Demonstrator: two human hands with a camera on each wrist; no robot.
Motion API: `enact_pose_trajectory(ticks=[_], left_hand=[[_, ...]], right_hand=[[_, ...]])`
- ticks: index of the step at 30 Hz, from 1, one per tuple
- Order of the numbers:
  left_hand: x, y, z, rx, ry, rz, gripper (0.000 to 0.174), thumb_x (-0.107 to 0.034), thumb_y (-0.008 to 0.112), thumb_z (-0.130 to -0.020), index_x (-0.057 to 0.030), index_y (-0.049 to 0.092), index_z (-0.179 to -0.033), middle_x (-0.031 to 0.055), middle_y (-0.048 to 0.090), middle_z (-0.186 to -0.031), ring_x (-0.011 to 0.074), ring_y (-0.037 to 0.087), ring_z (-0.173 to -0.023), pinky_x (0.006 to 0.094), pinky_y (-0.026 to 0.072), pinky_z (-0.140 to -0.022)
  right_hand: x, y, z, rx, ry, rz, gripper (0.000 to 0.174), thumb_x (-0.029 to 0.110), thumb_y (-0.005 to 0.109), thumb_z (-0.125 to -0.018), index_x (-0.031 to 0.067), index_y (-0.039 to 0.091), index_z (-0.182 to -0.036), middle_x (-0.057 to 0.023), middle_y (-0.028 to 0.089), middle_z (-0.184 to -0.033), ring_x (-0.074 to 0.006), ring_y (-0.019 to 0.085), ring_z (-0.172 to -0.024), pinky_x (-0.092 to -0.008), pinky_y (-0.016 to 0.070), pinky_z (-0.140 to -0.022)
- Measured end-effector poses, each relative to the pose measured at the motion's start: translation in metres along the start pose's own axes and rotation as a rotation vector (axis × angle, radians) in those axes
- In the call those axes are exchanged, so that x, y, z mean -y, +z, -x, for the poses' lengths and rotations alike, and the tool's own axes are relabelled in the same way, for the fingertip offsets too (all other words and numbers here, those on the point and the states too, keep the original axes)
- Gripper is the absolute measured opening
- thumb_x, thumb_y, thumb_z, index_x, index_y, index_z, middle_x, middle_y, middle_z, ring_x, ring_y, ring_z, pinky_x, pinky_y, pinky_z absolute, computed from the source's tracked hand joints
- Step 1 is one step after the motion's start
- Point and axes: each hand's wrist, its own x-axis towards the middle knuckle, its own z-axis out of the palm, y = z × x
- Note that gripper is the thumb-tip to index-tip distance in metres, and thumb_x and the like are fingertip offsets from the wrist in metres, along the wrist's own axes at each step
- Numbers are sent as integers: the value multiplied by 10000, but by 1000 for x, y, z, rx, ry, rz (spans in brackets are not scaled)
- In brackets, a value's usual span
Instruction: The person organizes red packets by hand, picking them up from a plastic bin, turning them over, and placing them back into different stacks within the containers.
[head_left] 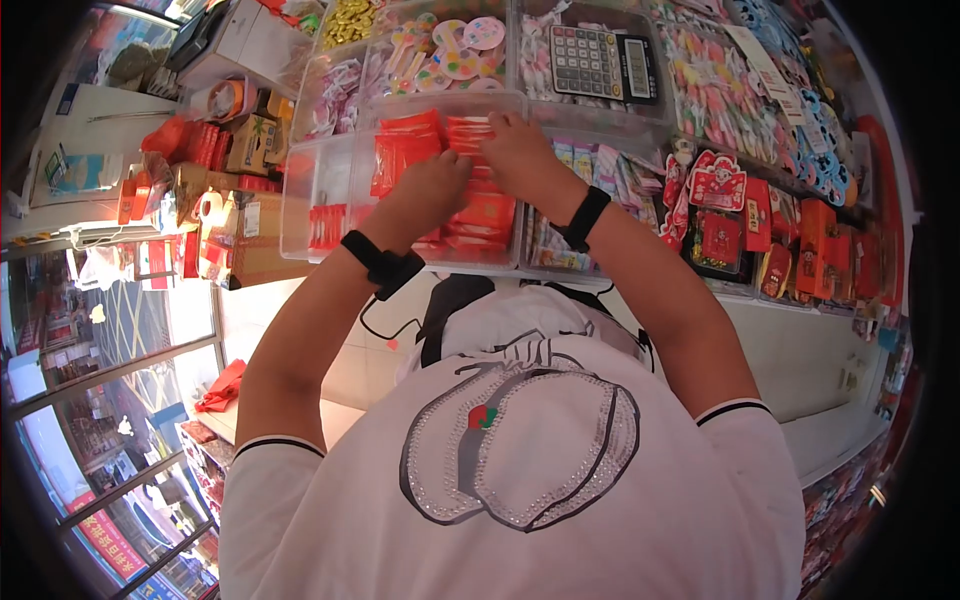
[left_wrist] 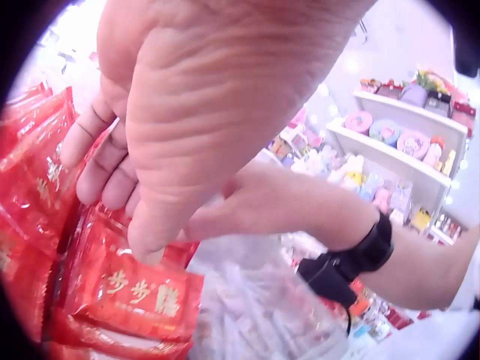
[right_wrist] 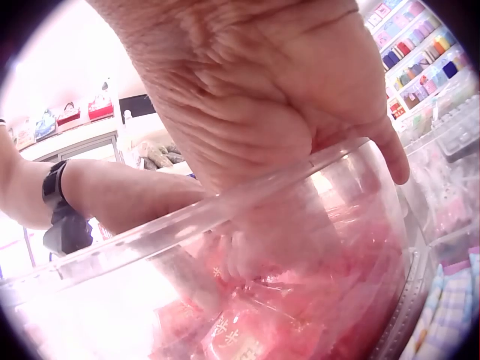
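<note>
Both hands reach into a clear plastic bin (head_left: 366,165) of glossy red packets (head_left: 408,150) bearing gold characters. My left hand (head_left: 432,190) is low over the middle of the packets. In the left wrist view its fingers (left_wrist: 105,169) extend down among them, and its thumb (left_wrist: 150,232) lies against the upper edge of one packet (left_wrist: 131,300). My right hand (head_left: 522,160) reaches over the bin's right side, fingertips at the upper packets. Through the bin wall (right_wrist: 285,180), its fingers look hazy in the right wrist view; I cannot tell whether they pinch a packet.
A calculator (head_left: 603,66) lies on the bin at upper right. Neighbouring bins hold wrapped sweets (head_left: 705,85), colourful lollipop-shaped pieces (head_left: 470,45) and gold-wrapped pieces (head_left: 350,22). Red decorations (head_left: 718,185) stand at the right, and cardboard boxes (head_left: 252,145) at the left.
</note>
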Motion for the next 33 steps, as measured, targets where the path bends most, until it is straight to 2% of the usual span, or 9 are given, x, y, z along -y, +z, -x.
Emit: enact_pose_trajectory(ticks=[3, 6, 7, 10, 14, 19, 22, 25, 33], left_hand=[[0, -46, 17, -19, -131, 197, 304, -208, 737, -871, -11, 590, -1051, 173, 656, -1017, 335, 674, -943, 411, 548, -812], [20, -68, 43, -257, -262, 358, 274, -223, 716, -915, -10, 605, -1048, 149, 680, -956, 291, 684, -885, 369, 542, -793], [30, -69, 55, -336, -296, 432, 278, -231, 703, -945, -7, 614, -1084, 121, 689, -947, 223, 680, -874, 329, 537, -786], [51, -54, 85, -469, -442, 602, 272, -252, 706, -942, -10, 636, -1045, 134, 697, -921, 246, 689, -851, 354, 539, -777], [57, -29, 119, -518, -543, 757, 253, -212, 679, -977, 13, 635, -1084, 81, 698, -974, 153, 651, -906, 302, 525, -822], [62, -12, 133, -562, -566, 884, 241, -203, 673, -982, 7, 636, -1094, 58, 683, -944, 129, 627, -866, 284, 517, -799], [66, -9, 139, -546, -539, 919, 241, -201, 671, -982, 9, 633, -1095, 53, 680, -931, 126, 624, -846, 285, 517, -779], [75, -2, 138, -538, -498, 929, 240, -206, 669, -984, 7, 633, -1089, 48, 680, -923, 124, 626, -834, 285, 517, -764], [83, 8, 139, -507, -426, 956, 239, -215, 670, -988, -3, 634, -1092, 61, 697, -949, 119, 652, -864, 280, 517, -760]], right_hand=[[0, -1, 0, 61, 23, -43, 264, 136, 720, -727, 33, 730, -969, -235, 542, -1365, -385, 522, -1243, -517, 469, -991], [-2, -2, -1, 31, 8, -77, 257, 147, 714, -738, 22, 717, -963, -233, 558, -1334, -392, 529, -1225, -509, 470, -1000], [-4, -1, -2, 17, 5, -88, 254, 152, 713, -742, 19, 712, -958, -229, 568, -1318, -393, 533, -1216, -504, 471, -1001], [-10, 1, -6, 31, -26, -156, 270, 172, 713, -747, 15, 693, -967, -202, 607, -1245, -383, 555, -1179, -502, 472, -993], [0, -19, -7, -1, -32, -102, 220, 198, 720, -794, 74, 703, -975, -144, 643, -1140, -336, 576, -1157, -497, 488, -934], [39, -46, -15, 75, 93, 122, 366, 219, 758, -781, 93, 678, -1116, -124, 658, -1155, -329, 581, -1152, -498, 475, -968], [58, -50, -30, 85, 49, 45, 450, 207, 775, -767, 93, 655, -1185, -124, 657, -1176, -345, 573, -1172, -487, 479, -985], [61, -29, -47, 43, -112, -252, 503, 186, 778, -764, 83, 630, -1234, -144, 620, -1259, -366, 564, -1190, -472, 483, -1002], [78, -7, -50, 167, -152, -133, 689, 115, 807, -738, 108, 532, -1370, -209, 429, -1488, -392, 543, -1246, -461, 479, -1032]])
